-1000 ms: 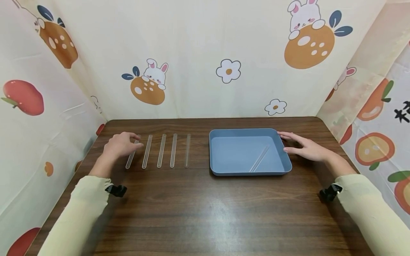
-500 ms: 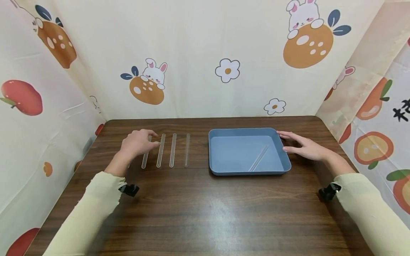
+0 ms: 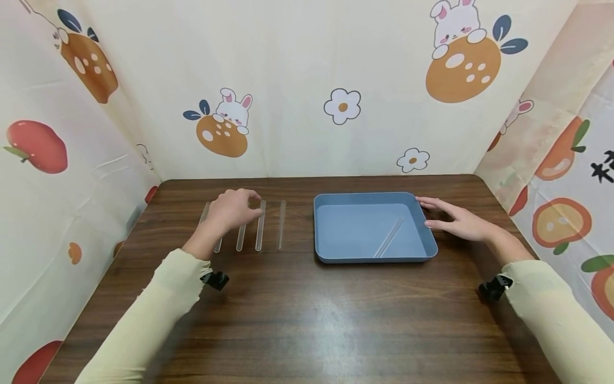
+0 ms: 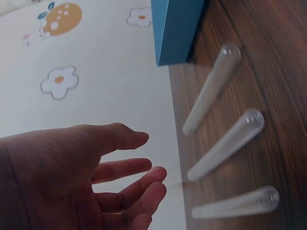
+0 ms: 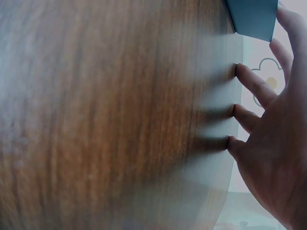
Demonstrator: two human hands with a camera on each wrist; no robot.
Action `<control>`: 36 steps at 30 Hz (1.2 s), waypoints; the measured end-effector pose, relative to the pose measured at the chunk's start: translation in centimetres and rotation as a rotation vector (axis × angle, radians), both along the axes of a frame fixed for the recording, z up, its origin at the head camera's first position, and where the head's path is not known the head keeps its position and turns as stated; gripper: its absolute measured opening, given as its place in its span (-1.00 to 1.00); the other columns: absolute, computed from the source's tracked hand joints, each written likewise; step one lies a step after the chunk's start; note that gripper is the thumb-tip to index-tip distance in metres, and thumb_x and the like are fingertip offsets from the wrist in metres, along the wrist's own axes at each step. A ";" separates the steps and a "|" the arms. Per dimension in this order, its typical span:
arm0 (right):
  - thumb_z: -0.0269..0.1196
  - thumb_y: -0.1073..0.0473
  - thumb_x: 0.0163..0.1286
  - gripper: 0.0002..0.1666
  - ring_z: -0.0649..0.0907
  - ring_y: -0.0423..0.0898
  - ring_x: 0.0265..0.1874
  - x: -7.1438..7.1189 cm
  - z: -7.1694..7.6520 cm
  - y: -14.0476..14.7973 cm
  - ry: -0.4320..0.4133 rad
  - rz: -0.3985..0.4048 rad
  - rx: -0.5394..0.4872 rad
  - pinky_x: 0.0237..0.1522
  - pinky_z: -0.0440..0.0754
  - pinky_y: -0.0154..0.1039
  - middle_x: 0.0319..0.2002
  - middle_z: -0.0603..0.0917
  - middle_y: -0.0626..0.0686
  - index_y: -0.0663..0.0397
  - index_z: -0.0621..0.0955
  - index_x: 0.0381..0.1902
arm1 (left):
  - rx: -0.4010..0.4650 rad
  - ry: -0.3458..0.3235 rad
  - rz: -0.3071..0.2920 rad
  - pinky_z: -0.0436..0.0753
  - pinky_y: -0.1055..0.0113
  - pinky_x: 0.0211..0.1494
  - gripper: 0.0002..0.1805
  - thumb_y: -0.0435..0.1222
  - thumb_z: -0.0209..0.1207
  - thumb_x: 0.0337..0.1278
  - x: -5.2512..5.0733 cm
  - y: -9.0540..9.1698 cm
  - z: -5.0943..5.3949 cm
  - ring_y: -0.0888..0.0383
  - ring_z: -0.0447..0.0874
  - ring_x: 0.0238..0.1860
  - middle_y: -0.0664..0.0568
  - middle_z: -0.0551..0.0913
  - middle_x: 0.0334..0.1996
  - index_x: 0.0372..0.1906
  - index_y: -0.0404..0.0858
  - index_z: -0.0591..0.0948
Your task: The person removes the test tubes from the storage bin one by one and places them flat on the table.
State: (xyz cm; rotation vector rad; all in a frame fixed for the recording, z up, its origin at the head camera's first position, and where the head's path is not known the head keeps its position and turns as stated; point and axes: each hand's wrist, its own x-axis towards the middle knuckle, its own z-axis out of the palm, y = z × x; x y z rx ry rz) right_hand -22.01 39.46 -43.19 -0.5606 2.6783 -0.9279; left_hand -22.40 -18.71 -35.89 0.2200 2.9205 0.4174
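Note:
My left hand (image 3: 232, 209) hovers over a row of several clear test tubes, its fingers loosely bent and holding nothing. Its fingertips are close to the upper end of one test tube (image 3: 260, 229); the rightmost test tube (image 3: 281, 226) lies apart. Tubes farther left are partly hidden by the hand. In the left wrist view, three rounded tubes, such as this test tube (image 4: 228, 143), lie beyond the open fingers. At the right, my right hand (image 3: 460, 223) touches the blue tray's (image 3: 355, 261) right wall with extended fingers. A clear tube (image 3: 388, 238) lies slanted inside the tray.
The dark wood table (image 3: 307, 320) ends at a patterned curtain (image 3: 288, 106) behind, with more curtains at both sides. A black wrist camera (image 3: 215, 279) sits at the left cuff, and another black wrist camera (image 3: 494, 289) at the right.
My left hand has moved rightward along the row of test tubes, uncovering the leftmost ones partly and covering others. The tubes, the tray and my right hand have stayed put.

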 end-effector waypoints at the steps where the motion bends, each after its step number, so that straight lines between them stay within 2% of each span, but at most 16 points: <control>1: 0.34 0.02 0.70 -0.08 0.34 0.44 0.69 0.0 -0.1 0.1 -0.001 -0.002 0.000 0.51 0.30 0.60 0.73 0.39 0.32 -0.19 0.22 0.84 | 0.000 -0.001 -0.004 0.61 0.13 -0.32 -0.46 -0.02 0.27 0.60 0.0 0.4 0.1 -0.12 0.72 -0.12 -0.27 0.76 0.37 0.49 -0.13 0.68; 9: 0.33 -0.01 0.71 -0.08 0.32 0.44 0.72 0.0 -0.2 0.1 -0.007 -0.007 0.007 0.52 0.28 0.63 0.74 0.38 0.32 -0.23 0.20 0.85 | -0.013 -0.003 -0.038 0.52 0.20 -0.39 -0.48 -0.02 0.30 0.58 -0.2 3.0 0.7 -0.03 0.67 -0.21 -0.19 0.78 0.38 0.48 -0.08 0.70; 13: 0.33 0.00 0.70 -0.08 0.32 0.44 0.72 -0.1 -0.4 0.3 -0.005 -0.010 0.009 0.51 0.29 0.62 0.74 0.38 0.31 -0.25 0.20 0.85 | -0.013 0.010 -0.054 0.46 0.22 -0.42 -0.50 -0.01 0.30 0.57 -0.3 4.5 1.1 0.00 0.61 -0.28 -0.17 0.83 0.27 0.46 -0.03 0.71; 18: 0.34 0.00 0.70 -0.07 0.31 0.44 0.72 -0.1 -0.4 0.4 -0.009 -0.016 0.012 0.51 0.28 0.64 0.74 0.38 0.32 -0.25 0.20 0.85 | -0.009 0.027 -0.086 0.48 0.24 -0.41 -0.50 0.00 0.32 0.56 -0.4 6.4 1.4 0.00 0.67 -0.23 -0.13 0.86 0.18 0.46 -0.01 0.72; 22: 0.34 0.00 0.70 -0.08 0.31 0.45 0.73 -0.1 -0.4 0.3 -0.010 -0.015 0.010 0.51 0.28 0.63 0.74 0.38 0.32 -0.25 0.21 0.85 | -0.011 0.017 -0.110 0.48 0.24 -0.41 -0.49 -0.01 0.31 0.56 -0.6 7.8 1.6 0.02 0.65 -0.30 -0.10 0.87 0.08 0.47 -0.01 0.71; 29: 0.34 0.00 0.69 -0.07 0.29 0.47 0.73 -0.1 -0.3 0.2 -0.015 -0.014 0.002 0.51 0.28 0.63 0.74 0.38 0.33 -0.24 0.21 0.85 | -0.019 0.020 -0.148 0.50 0.22 -0.37 -0.51 -0.01 0.30 0.55 -0.7 10.3 1.8 0.03 0.64 -0.25 -0.07 0.85 0.23 0.45 0.04 0.72; 34: 0.34 0.01 0.69 -0.07 0.31 0.46 0.72 -0.1 -0.3 0.2 -0.011 -0.012 0.004 0.51 0.28 0.63 0.74 0.38 0.33 -0.22 0.21 0.85 | -0.013 0.006 -0.187 0.44 0.28 -0.40 -0.51 -0.03 0.31 0.56 -0.9 12.0 1.8 0.06 0.59 -0.29 -0.04 0.87 -0.01 0.47 0.02 0.71; 36: 0.34 0.01 0.69 -0.07 0.31 0.46 0.72 -0.1 -0.3 0.2 -0.011 -0.013 0.004 0.51 0.28 0.64 0.74 0.38 0.33 -0.23 0.21 0.85 | -0.015 0.003 -0.202 0.43 0.30 -0.41 -0.49 -0.04 0.31 0.57 -1.0 12.7 1.9 0.07 0.58 -0.30 -0.03 0.86 0.00 0.49 0.00 0.70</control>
